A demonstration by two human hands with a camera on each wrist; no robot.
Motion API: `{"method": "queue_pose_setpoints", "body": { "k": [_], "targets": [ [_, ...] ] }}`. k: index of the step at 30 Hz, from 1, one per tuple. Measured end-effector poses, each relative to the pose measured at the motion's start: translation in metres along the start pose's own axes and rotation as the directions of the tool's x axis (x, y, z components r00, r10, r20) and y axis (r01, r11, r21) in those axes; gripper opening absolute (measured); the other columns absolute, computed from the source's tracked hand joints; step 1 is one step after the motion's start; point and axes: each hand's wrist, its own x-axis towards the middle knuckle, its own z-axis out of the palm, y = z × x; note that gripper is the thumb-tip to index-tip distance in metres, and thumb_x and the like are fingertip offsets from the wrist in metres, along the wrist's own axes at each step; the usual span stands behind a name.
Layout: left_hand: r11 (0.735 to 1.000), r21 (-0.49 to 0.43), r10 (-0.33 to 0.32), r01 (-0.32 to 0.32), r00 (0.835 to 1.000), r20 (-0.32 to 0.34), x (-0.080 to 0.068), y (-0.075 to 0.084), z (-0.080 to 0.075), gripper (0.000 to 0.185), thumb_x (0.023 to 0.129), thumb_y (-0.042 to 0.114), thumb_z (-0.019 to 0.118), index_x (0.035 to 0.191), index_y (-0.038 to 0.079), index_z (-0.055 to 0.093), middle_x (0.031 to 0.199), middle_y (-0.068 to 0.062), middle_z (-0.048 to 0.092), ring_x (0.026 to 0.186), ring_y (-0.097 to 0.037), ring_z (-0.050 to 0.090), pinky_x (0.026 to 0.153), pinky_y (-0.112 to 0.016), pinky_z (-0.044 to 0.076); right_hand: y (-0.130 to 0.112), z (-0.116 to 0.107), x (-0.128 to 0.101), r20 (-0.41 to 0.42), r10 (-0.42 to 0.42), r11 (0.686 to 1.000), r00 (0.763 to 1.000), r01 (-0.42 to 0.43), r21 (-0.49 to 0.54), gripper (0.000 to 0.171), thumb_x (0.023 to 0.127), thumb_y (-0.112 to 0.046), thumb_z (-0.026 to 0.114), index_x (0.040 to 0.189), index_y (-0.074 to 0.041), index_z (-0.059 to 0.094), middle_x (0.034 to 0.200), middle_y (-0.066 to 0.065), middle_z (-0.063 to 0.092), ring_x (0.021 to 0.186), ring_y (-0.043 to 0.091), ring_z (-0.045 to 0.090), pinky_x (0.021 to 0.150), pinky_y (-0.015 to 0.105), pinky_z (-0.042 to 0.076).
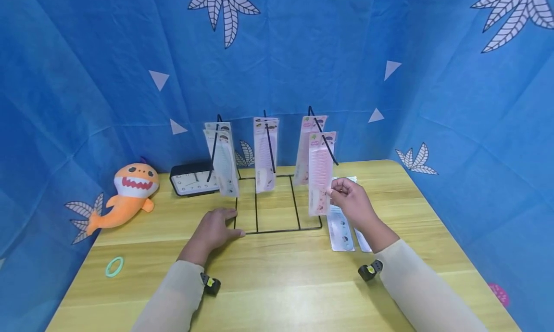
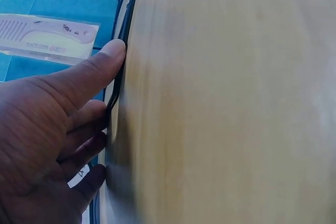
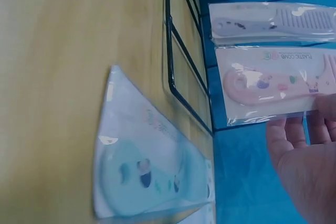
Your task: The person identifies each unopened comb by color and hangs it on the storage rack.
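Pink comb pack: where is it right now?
Head view, right of centre: the pink comb pack is pinched by the right hand at the wire rack's rightmost hook, above the blue packs.

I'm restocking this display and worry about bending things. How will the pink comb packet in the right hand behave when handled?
The pink comb packet probably stays fairly stiff: it keeps straight though the right hand pinches only one edge. It looks light, being thin and held by fingertips alone. Its glossy film sleeve may be slippery in that grip.
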Motion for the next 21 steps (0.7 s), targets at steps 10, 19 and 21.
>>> {"method": "queue_pose_setpoints", "body": {
  "k": [10, 19, 21],
  "targets": [
    [1.0, 0.003, 0.015, -0.015, 1.0, -0.008, 0.001, -0.002, -0.001, 0.073, 0.091, 0.039, 0.091, 0.152, 0.009, 0.064, 0.163, -0.015, 0.056, 0.156, -0.043, 0.046, 0.131, -0.059, 0.037, -0.006, 0.009, 0.024, -0.024, 0.018, 0.998, 1.0, -0.016, 0.055, 0.027, 0.111, -0.025, 0.067, 0.123, 0.0, 0.064, 0.118, 0.016, 0.069, 0.118, 0.028, 0.07, 0.108, 0.052, 0.062],
    [1.0, -0.006, 0.007, -0.008, 1.0, -0.005, 0.001, -0.002, 0.0, 0.074, 0.09, 0.04, 0.091, 0.152, 0.009, 0.064, 0.163, -0.016, 0.056, 0.156, -0.043, 0.046, 0.131, -0.059, 0.037, -0.005, 0.013, 0.039, -0.038, 0.06, 0.994, 0.997, -0.057, 0.09, 0.023, 0.111, -0.023, 0.066, 0.124, -0.004, 0.064, 0.123, 0.014, 0.067, 0.126, 0.033, 0.069, 0.112, 0.052, 0.06],
    [1.0, -0.004, 0.009, -0.009, 1.0, -0.007, 0.001, -0.002, 0.0, 0.074, 0.09, 0.04, 0.091, 0.152, 0.009, 0.065, 0.163, -0.016, 0.056, 0.156, -0.043, 0.046, 0.131, -0.059, 0.037, -0.005, 0.014, 0.042, -0.03, 0.06, 0.992, 0.998, -0.056, 0.109, 0.023, 0.112, -0.022, 0.065, 0.125, -0.003, 0.063, 0.124, 0.015, 0.067, 0.129, 0.034, 0.068, 0.113, 0.052, 0.059]
  ]
}}
